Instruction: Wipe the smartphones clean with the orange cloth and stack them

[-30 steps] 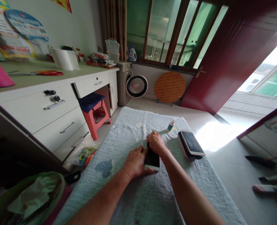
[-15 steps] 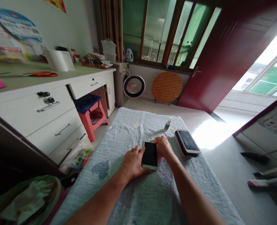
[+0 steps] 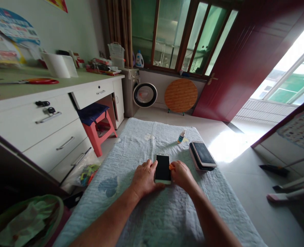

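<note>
A white-framed smartphone (image 3: 162, 168) with a dark screen lies face up on the cloth-covered table (image 3: 138, 137). My left hand (image 3: 145, 178) grips its left edge, with the thumb along the bottom end. At the right edge of the phone, my right hand (image 3: 181, 175) is closed on a small orange cloth (image 3: 171, 167), of which only a bit shows between the fingers. A small spray bottle (image 3: 181, 136) with a blue label stands upright beyond the hands. To the right, a stack of phones (image 3: 203, 155) lies near the table's edge.
Left stands a white desk (image 3: 54, 127) with scissors (image 3: 40, 81) and a paper roll (image 3: 58, 65) on it. A red stool (image 3: 96, 128) is beneath. A waste bin (image 3: 56, 212) sits at lower left. Behind are a washing machine (image 3: 131, 89) with its door open and a round folded table (image 3: 180, 95).
My right hand has slid from the phone's top right corner down along its right edge, with the orange cloth. The left hand still holds the phone. The view has shifted slightly.
</note>
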Demonstrator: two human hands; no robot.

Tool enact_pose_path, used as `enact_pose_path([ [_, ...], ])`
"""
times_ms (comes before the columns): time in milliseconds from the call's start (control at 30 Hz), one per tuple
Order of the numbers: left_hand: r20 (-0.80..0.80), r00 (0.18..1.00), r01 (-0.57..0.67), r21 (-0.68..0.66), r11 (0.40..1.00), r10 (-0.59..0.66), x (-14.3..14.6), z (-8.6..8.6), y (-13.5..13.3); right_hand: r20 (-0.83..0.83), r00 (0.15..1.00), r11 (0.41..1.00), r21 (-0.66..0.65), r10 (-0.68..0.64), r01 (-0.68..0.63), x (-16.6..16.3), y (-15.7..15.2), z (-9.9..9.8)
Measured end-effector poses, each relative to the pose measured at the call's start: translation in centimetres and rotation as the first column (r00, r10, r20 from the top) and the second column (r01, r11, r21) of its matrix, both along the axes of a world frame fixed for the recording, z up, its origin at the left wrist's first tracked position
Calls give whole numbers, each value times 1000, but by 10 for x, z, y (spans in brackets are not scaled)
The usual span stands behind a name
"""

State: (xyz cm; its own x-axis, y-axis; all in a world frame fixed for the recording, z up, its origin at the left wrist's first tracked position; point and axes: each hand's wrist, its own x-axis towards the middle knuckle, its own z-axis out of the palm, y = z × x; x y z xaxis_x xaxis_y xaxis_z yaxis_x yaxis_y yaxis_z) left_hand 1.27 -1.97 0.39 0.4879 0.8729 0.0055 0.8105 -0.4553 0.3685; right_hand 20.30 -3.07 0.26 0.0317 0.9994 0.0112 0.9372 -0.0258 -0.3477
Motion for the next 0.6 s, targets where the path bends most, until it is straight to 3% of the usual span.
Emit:
enact_pose_path([
  [300,20,1000,9,47,999,-10,1,-5,0,-51,995,995,-48,90,-92,-5,-41,14],
  [600,89,995,33,18,999,-35,0,-8,4,-43,998,998,34,-51,52,-9,-14,5],
])
